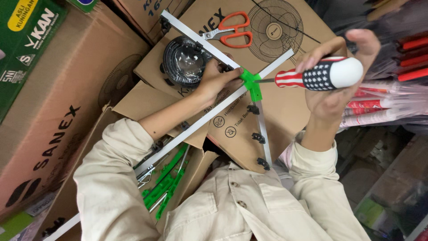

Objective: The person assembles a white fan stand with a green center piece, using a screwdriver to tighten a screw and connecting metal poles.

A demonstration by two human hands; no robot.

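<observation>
Left hand [218,78] pinches the green plastic hub [250,82] at frame centre, steadying the crossed white rods [200,118], while right hand [332,85], at three o'clock, grips a striped screwdriver [318,76], tip seated squarely in the hub.

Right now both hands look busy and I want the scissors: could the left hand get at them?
Probably yes. The scissors lie uncovered on the cardboard box just beyond the left hand, but that hand is pinching the green joint and would have to let go.
</observation>
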